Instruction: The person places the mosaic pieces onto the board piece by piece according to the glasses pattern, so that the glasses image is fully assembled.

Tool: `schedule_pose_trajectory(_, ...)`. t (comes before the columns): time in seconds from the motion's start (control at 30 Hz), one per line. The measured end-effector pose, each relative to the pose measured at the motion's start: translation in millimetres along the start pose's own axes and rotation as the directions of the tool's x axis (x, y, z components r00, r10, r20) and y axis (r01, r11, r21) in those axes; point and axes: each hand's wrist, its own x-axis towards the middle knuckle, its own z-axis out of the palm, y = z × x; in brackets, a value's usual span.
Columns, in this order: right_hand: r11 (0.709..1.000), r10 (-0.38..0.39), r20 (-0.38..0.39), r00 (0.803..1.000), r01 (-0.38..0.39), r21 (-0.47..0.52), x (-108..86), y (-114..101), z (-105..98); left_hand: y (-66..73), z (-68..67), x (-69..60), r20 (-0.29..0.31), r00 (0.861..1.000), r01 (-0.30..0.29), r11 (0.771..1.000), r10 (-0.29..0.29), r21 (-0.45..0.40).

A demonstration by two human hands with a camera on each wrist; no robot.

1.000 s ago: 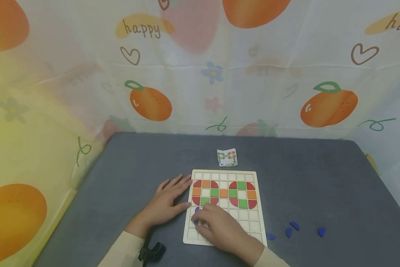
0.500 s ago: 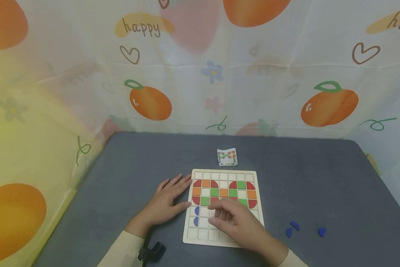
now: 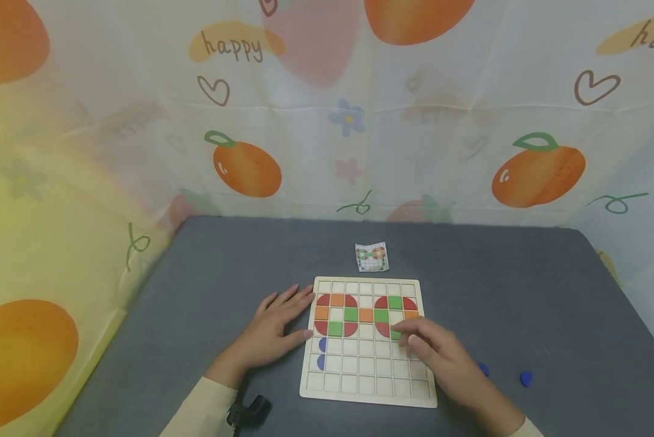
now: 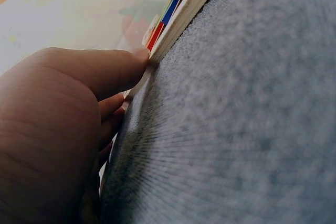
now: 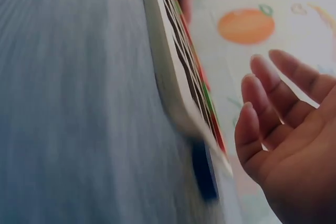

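Observation:
A white gridded board lies on the dark table, with red, orange and green pieces set in its upper rows. Two blue half-round pieces, one above the other, sit in its left column. My left hand rests flat at the board's left edge; in the left wrist view the thumb touches that edge. Over the board's right side hovers my right hand, its fingers loosely bent. Nothing shows between those fingers in the right wrist view, where a blurred blue piece lies beside the board.
A small pattern card lies behind the board. To the right are loose blue pieces, one in full view and another partly behind the right hand. A black wrist strap is on the left wrist. A printed curtain hangs behind the table.
My right hand has left the blue pieces in the left column and moved right across the board, uncovering them. The left hand has stayed in place.

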Motion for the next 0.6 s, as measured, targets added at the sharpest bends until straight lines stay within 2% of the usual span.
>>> schedule_pose_trajectory(0.17, 1.0, 0.008, -0.049, 0.999, -0.009, -0.017, -11.9, 9, -23, 0.8, -0.3, -0.1, 0.002, 1.0, 0.003, 1.0, -0.003, -0.004)
schedule_pose_trajectory(0.37, 0.983, 0.133, -0.083, 0.988, -0.142, -0.115, -22.3, 18, -48, 2.7, -0.6, 0.6, 0.003, 1.0, 0.013, 1.0, -0.013, 0.003)
schedule_pose_trajectory(0.5, 0.969, 0.191, -0.019, 0.981, -0.192, -0.155, -24.8, 23, -57, 2.9, -0.5, 1.0, 0.003, 1.0, 0.015, 1.0, -0.015, 0.006)
schedule_pose_trajectory(0.6, 0.969, 0.175, 0.068, 0.982, -0.159, -0.191, -25.6, 27, -61, 2.6, -0.3, 0.7, 0.001, 1.0, 0.014, 1.0, -0.014, 0.008)
